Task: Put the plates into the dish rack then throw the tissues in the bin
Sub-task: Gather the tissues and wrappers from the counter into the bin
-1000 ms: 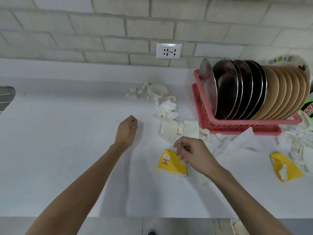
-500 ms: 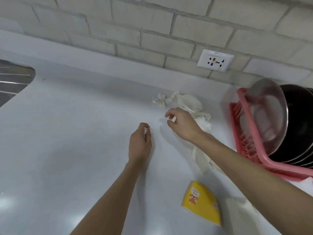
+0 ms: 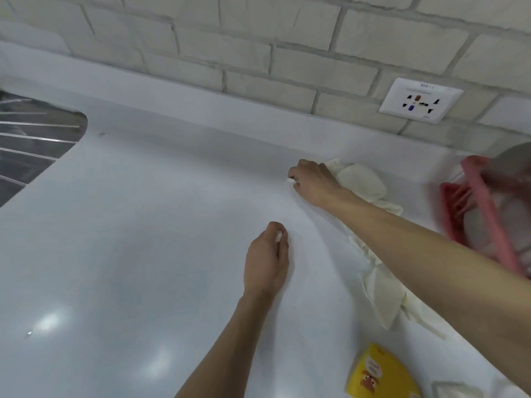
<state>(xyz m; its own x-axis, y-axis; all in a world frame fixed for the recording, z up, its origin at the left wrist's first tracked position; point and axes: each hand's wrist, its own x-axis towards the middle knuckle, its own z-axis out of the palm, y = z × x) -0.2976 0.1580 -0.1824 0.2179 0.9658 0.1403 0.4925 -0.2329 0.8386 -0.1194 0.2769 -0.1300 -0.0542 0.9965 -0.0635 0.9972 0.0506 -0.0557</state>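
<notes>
While the ribbed steel sink (image 3: 31, 145) lay well off to the left of both grips, the left hand (image 3: 267, 262) sat low on the glossy white counter (image 3: 129, 254), fingers curled, with thumb and forefinger pinching a tiny white scrap (image 3: 278, 235) that looked like torn tissue. Up and to the right of that pinch, the right hand (image 3: 314, 182) reached toward the back edge, its fingertips closed on a second scrap (image 3: 290, 180). The crumpled tissues (image 3: 360, 180) were bunched just behind its knuckles. More tissue ran under the forearm to a limp sheet (image 3: 382, 297) lying well below the grip. These seemed feather-light, soft and shapeless, likely to tear if pulled by a corner. Scooping each wad by its bulk looked safer, while crumbs on so slick a surface called for a fingertip pinch. Below the sheet lay a yellow printed packet (image 3: 379, 374), flat and stiffer, like thin card. Far right of the grip stood the pink plastic dish rack (image 3: 485, 214), blurred. A dull metal plate (image 3: 514, 156) stood on edge in it, so that step seemed done. No bin was in view.
</notes>
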